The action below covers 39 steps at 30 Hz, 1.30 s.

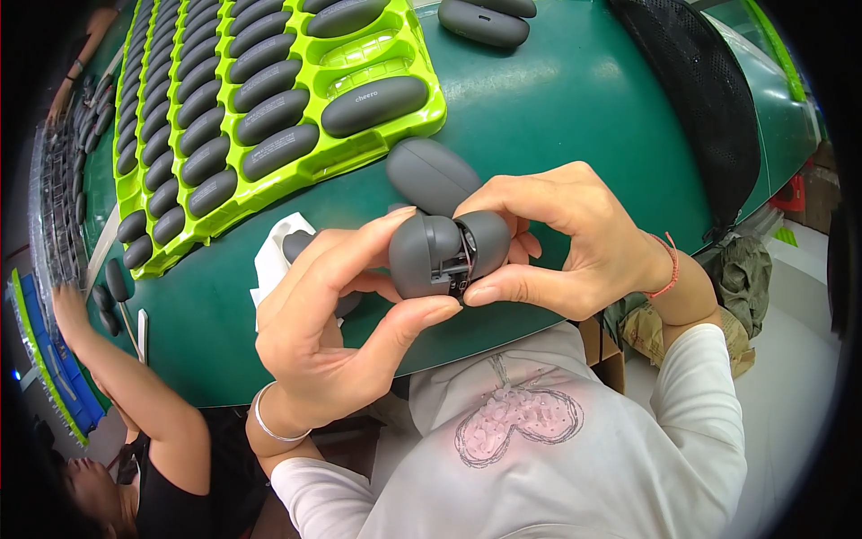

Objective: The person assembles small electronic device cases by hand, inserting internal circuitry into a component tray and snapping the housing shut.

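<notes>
Between my hands is a small dark grey rounded plastic case [415,260], its shell parted on the right side so that inner parts and thin wires show in the gap. My left hand [328,310] grips the larger part with thumb and fingers. The smaller end piece [489,241] is pinched by my right hand [575,238], its thumb under the gap. Right behind my fingers a closed dark grey oval case [433,175] lies on the green table mat [548,117]. A white wrapper [280,256] with a dark piece beside it is partly hidden by my left hand.
A bright green moulded tray [310,172] full of dark oval cases fills the far left, with two bare slots. More cases [485,22] lie at the back. A black mesh bag [696,99] lies along the right. Another person's arm [135,377] reaches in at left.
</notes>
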{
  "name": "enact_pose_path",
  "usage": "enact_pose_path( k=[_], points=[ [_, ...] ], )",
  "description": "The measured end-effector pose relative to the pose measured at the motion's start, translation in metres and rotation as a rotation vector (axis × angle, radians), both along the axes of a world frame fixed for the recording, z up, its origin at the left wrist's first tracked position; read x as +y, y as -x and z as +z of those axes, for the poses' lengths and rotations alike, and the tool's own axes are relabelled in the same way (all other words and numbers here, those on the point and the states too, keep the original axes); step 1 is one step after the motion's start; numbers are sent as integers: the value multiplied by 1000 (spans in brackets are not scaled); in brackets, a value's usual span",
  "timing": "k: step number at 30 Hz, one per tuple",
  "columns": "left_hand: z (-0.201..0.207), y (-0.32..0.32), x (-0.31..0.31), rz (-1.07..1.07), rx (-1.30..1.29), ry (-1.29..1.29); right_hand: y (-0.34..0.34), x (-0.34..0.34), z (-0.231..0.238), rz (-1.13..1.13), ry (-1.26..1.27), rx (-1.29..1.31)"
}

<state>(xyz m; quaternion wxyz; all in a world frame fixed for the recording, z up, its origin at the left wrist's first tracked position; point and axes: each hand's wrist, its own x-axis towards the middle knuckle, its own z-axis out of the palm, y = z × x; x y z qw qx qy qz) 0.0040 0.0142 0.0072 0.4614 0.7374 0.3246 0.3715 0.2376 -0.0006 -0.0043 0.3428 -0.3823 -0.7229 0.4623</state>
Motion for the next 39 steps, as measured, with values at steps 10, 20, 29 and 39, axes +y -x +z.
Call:
enact_pose_path(
  k=[10, 20, 29, 39],
  points=[
    [-3, 1, 3, -19, -167, 195, 1, 3, 0, -26, -9, 104],
    [-6, -3, 2, -8, -40, 49, 4, 1, -4, -48, -98, 43],
    [-4, 1, 1, -6, 85, -60, 6, 1, -5, -44, -114, 41],
    [-1, -4, -1, 30, 44, -35, 4, 1, -4, -65, -93, 41]
  ],
)
